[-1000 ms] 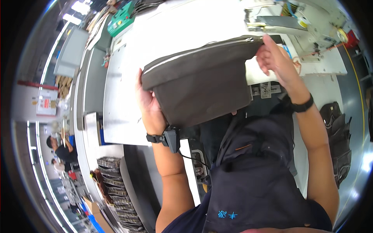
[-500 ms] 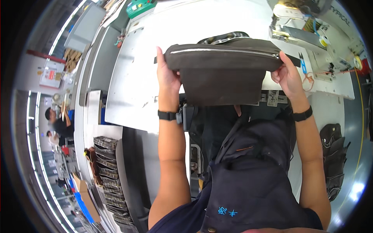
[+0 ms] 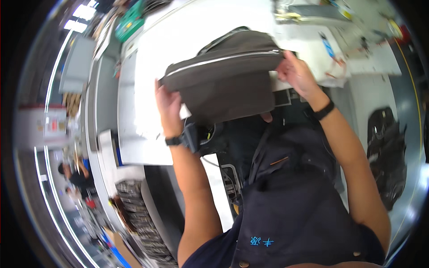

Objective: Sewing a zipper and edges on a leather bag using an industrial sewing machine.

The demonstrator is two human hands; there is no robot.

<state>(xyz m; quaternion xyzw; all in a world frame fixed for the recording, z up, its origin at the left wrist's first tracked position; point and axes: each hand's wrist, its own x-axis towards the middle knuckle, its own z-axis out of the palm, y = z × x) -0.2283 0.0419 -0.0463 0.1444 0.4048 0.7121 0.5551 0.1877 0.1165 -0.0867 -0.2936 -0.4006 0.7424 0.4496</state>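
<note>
A dark brown fabric bag (image 3: 225,94) with a long silver zipper (image 3: 219,60) along its upper part is stretched between my hands. It looks unfinished, and a patterned edge (image 3: 223,38) shows behind its top. My left hand (image 3: 169,105) grips the bag's left end, with the thumb pointing up along it. My right hand (image 3: 297,73) pinches the other end by the zipper's end. The bag is tilted, its right end farther from me than its left. Its lower panel hangs over the front edge of the white worktable (image 3: 178,38).
At the back right stands a sewing machine (image 3: 313,15), with blue-handled thread snips (image 3: 327,46) on the table near it. A green box (image 3: 129,22) is at the far left. Stacked patterned pieces (image 3: 138,210) lie lower left; dark bags (image 3: 386,156) hang at right. A person (image 3: 80,176) works at far left.
Both hands have shifted the bag leftward and tilted it, its left end now nearer to me. My grip on both ends stays. The whole view has turned slightly.
</note>
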